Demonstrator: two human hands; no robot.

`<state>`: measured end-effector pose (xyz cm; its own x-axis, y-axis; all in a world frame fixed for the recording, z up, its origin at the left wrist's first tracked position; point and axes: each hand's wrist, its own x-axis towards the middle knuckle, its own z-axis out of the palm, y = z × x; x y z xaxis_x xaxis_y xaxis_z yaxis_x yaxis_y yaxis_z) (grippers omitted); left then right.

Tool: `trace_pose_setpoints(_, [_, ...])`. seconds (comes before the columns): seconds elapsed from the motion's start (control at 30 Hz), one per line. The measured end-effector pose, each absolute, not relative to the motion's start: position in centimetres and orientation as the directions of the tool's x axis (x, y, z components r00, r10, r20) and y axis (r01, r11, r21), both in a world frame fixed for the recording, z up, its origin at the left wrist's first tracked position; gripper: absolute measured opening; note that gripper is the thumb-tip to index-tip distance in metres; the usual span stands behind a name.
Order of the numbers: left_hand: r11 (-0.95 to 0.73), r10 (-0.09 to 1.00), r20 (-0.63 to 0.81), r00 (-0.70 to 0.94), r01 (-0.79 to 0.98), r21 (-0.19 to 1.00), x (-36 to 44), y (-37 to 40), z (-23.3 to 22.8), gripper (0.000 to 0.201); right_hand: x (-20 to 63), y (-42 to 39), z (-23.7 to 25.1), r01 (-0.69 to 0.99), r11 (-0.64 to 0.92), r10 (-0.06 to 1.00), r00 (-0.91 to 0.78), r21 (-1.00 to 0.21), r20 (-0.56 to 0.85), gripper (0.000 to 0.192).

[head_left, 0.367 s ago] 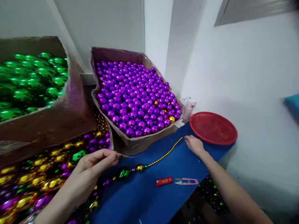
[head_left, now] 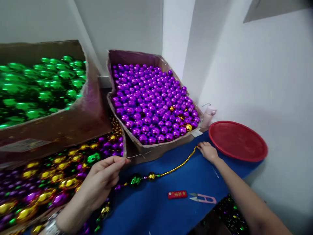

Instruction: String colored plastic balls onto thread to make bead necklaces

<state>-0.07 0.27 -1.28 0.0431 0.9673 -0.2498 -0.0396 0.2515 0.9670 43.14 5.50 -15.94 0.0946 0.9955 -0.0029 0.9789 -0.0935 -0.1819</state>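
My left hand (head_left: 104,178) pinches a thin white string (head_left: 135,156) between thumb and fingertips, and its loose end sticks out to the right. At the back right of the blue table, my right hand (head_left: 207,151) is closed on the end of a bead strand (head_left: 179,167) of small gold beads. From there the strand runs left over the cloth to a gold ball (head_left: 151,176), a larger green ball (head_left: 135,180) and small purple pieces, then passes under my left hand. A short thread (head_left: 215,172) hangs below my right hand.
Pink thread snips (head_left: 202,198) and a red lighter-like piece (head_left: 177,195) lie on the blue cloth (head_left: 156,215). Behind stand boxes of purple balls (head_left: 151,107) and green balls (head_left: 49,85). Mixed beads (head_left: 49,182) fill the left; a red tray (head_left: 238,142) sits right.
The view has shifted, so things appear further right and the tray lower. Both hands keep their pinch, and the string end at my left hand now points slightly upward.
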Motion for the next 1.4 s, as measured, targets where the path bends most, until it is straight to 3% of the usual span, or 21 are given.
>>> trace_pose_setpoints(0.17, [0.306,0.951,-0.300,0.069,-0.099,0.947,-0.1,0.2,-1.8,0.025,38.7,3.1,-12.3,0.924,0.144,0.988,-0.115,-0.354,0.100,0.026])
trace_pose_setpoints(0.3, [0.268,0.962,-0.263,0.077,-0.064,0.961,1.1,0.2,-2.4,0.024,32.8,-0.3,-7.7,0.825,0.398,0.917,-0.353,-0.401,0.183,0.023])
trace_pose_setpoints(0.4, [0.218,0.969,-0.222,0.109,0.043,0.975,3.0,0.2,-2.7,0.027,28.4,-2.0,-4.4,0.725,0.578,0.814,-0.544,-0.375,0.202,0.035])
trace_pose_setpoints(0.53, [0.134,0.955,-0.161,0.250,0.124,0.983,5.6,0.1,-3.1,0.023,24.7,-2.5,-1.6,0.632,0.743,0.667,-0.726,-0.222,0.167,0.042])
trace_pose_setpoints(0.63, [0.110,0.921,-0.154,0.358,0.139,0.984,6.5,-0.1,-3.3,0.023,23.7,-1.9,-0.8,0.660,0.729,0.683,-0.716,-0.181,0.143,0.039])
trace_pose_setpoints(0.77, [0.126,0.899,-0.176,0.402,0.146,0.981,6.2,-0.4,-3.4,0.031,23.8,-0.7,-1.4,0.728,0.591,0.800,-0.583,-0.348,0.139,0.028])
trace_pose_setpoints(0.83, [0.140,0.903,-0.188,0.387,0.148,0.979,5.7,-0.6,-3.4,0.033,23.9,-0.2,-2.0,0.727,0.569,0.813,-0.567,-0.385,0.130,0.020])
trace_pose_setpoints(0.97, [0.165,0.905,-0.215,0.368,0.163,0.973,4.8,-0.9,-3.4,0.031,24.1,0.2,-2.9,0.748,0.548,0.833,-0.528,-0.375,0.165,0.029])
trace_pose_setpoints(1.07, [0.173,0.923,-0.225,0.311,0.188,0.967,4.4,-0.8,-3.7,0.029,24.1,-0.1,-2.8,0.736,0.550,0.833,-0.521,-0.395,0.188,0.025])
trace_pose_setpoints(1.2, [0.130,0.967,-0.155,0.201,0.136,0.982,4.7,-0.2,-4.3,0.025,23.5,-0.8,-1.4,0.665,0.538,0.828,-0.533,-0.518,0.175,0.029])
trace_pose_setpoints(1.4, [0.024,0.881,-0.109,0.460,0.187,0.982,5.6,-0.4,-4.4,0.032,22.3,-0.1,-1.3,0.556,0.501,0.822,-0.546,-0.664,0.163,0.027])
